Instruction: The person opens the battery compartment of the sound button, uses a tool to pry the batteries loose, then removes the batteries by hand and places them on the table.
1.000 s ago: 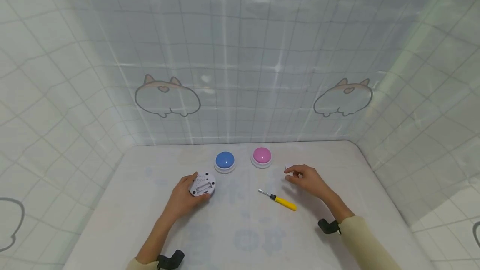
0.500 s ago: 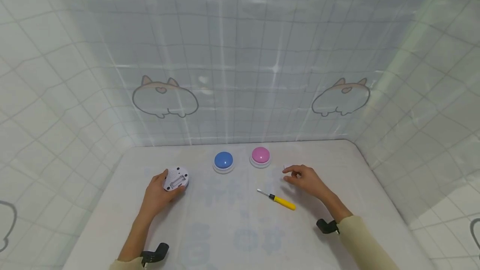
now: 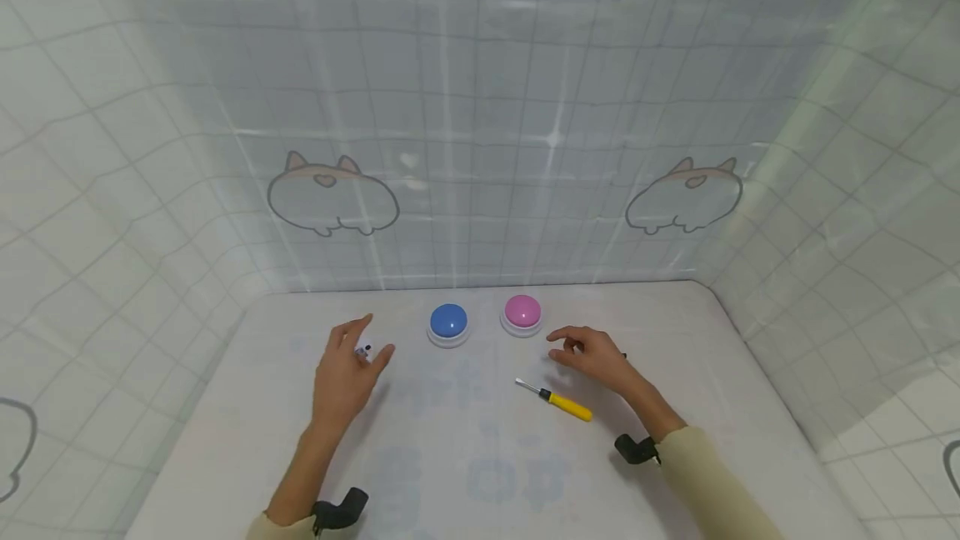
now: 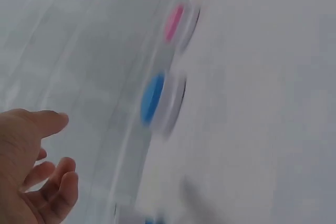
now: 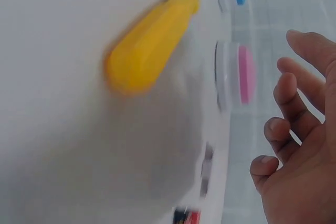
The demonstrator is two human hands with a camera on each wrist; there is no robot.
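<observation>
My left hand (image 3: 343,382) hovers over the left part of the table, thumb and fingers spread apart, holding nothing. Beneath it, a white round push button lies underside up, mostly hidden; only a bit of its white base (image 3: 363,352) shows. My right hand (image 3: 592,355) hangs with loosely bent fingers, just right of the pink push button (image 3: 522,312), touching nothing. The blue push button (image 3: 448,322) stands upright between the hands, dome on top. Nearer me lies a screwdriver (image 3: 566,404) with a yellow handle, its tip pointing away to the left.
In the right wrist view, a small grey piece (image 5: 207,169) and a red and black item (image 5: 187,216), cut off by the frame, lie beyond the screwdriver. Sheeting printed with cartoon animals (image 3: 333,198) rises behind the table and at both sides.
My left hand carried the white upturned button leftward, then let go of it and opened, moving back to the right. My right hand has shifted slightly left, toward the pink button.
</observation>
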